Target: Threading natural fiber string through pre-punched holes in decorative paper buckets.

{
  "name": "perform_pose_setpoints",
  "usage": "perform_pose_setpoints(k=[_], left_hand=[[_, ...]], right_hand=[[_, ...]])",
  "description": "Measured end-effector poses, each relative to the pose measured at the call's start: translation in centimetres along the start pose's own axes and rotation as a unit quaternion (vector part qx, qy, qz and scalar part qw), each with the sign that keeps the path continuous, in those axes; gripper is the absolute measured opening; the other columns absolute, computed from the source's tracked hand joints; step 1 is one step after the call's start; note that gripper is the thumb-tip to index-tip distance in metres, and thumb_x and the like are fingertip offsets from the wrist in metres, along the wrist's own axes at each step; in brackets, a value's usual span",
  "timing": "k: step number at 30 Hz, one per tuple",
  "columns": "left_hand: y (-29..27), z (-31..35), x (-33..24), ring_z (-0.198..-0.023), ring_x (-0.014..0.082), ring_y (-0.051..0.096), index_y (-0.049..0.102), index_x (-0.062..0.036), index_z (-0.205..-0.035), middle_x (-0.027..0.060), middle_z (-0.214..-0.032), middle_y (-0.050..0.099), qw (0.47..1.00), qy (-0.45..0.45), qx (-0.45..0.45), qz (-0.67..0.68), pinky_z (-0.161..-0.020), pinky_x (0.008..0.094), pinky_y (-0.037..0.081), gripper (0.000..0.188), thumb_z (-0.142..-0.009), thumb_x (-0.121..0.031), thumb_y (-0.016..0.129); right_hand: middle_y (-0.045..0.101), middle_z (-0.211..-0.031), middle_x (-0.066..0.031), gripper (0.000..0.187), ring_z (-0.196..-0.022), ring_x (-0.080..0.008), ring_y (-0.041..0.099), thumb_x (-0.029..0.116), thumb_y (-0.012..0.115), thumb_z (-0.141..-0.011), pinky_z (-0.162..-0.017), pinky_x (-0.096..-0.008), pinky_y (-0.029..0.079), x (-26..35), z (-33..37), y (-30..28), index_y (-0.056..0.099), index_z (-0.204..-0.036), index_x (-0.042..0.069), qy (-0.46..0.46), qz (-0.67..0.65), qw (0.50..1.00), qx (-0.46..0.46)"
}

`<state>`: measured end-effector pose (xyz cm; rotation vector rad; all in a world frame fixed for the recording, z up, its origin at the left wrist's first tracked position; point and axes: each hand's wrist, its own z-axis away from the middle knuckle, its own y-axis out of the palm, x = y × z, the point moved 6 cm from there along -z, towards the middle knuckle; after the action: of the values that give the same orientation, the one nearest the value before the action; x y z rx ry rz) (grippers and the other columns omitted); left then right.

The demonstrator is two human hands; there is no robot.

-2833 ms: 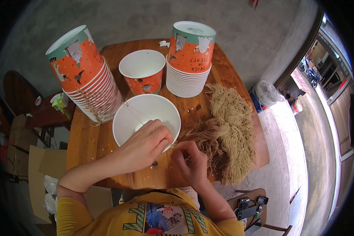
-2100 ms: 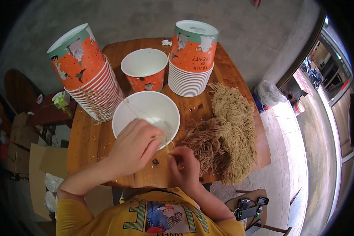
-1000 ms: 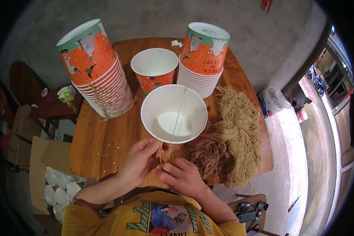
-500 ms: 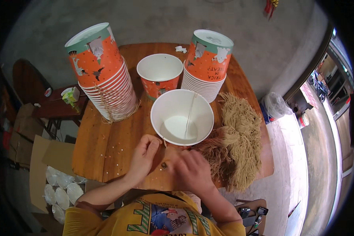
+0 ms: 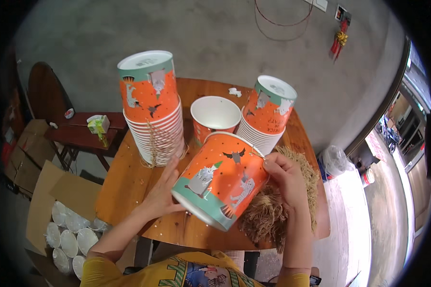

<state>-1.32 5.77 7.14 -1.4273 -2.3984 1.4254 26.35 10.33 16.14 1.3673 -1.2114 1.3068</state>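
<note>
An orange and green paper bucket (image 5: 225, 179) with bats and ghostly figures is tilted above the table, its white base toward my lower left. My left hand (image 5: 159, 195) supports it by the base end, fingers on the far side and thumb near the bottom. Up at the rim, my right hand (image 5: 286, 176) pinches the edge between thumb and fingers, where a thin light cord (image 5: 256, 150) runs. Beneath and right of the bucket lies a heap of tan twine strands (image 5: 266, 217). The inside of the bucket faces away and is hidden.
Upside-down bucket stacks stand at the left (image 5: 151, 110) and right (image 5: 267, 115), the left one with cords hanging on it. Between them sits an upright bucket (image 5: 215, 113). A cardboard box (image 5: 74, 191) of wrapped white containers stands beside the wooden table (image 5: 117, 191).
The bucket, which stood mouth up on the table, is now lifted and tipped with its printed side toward me. Both hands have moved onto it. The view has shifted too.
</note>
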Motion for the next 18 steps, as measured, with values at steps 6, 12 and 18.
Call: perform_pose_setpoints(k=[6, 12, 18], left_hand=[[-4.1, -2.4, 0.1, -0.142, 0.041, 0.021, 0.005, -0.0126, -0.153, 0.0235, -0.155, 0.013, 0.986, 0.152, -0.069, -0.022, -0.115, 0.0466, 0.021, 0.101, -0.081, -0.027, 0.074], [-12.4, -8.9, -2.7, -0.135, 0.0242, 0.036, 0.018, -0.0143, -0.152, 0.0081, -0.151, 0.03, 0.545, -0.025, -0.058, 0.836, -0.113, 0.0431, 0.028, 0.103, -0.077, -0.078, 0.051], [-24.0, -11.7, -2.9, -0.133, 0.0268, 0.039, 0.007, -0.0184, -0.153, 0.0102, -0.144, 0.039, 0.93, 0.111, -0.301, 0.179, -0.11, 0.0428, 0.034, 0.125, -0.061, -0.045, 0.087]], right_hand=[[0.036, -0.065, 0.0098, 0.012, -0.05, 0.0022, 0.027, 0.016, 0.058, -0.093, -0.04, -0.0126, 0.02, 1.0, -3.1, 4.3, 0.052, -0.083, 0.012, 0.119, -0.194, 0.965, 0.129], [0.042, -0.071, 0.0062, 0.02, -0.05, 0.0006, 0.033, 0.017, 0.057, -0.094, -0.04, -0.014, 0.025, 6.1, -6.8, 7.4, 0.054, -0.109, 0.004, 0.058, -0.229, 0.949, 0.209], [0.048, -0.074, 0.0046, 0.018, -0.049, -0.0003, 0.038, 0.017, 0.057, -0.095, -0.04, -0.0137, 0.028, 9.0, -10.6, 10.4, 0.057, -0.109, 0.006, -0.033, -0.214, 0.943, 0.251]])
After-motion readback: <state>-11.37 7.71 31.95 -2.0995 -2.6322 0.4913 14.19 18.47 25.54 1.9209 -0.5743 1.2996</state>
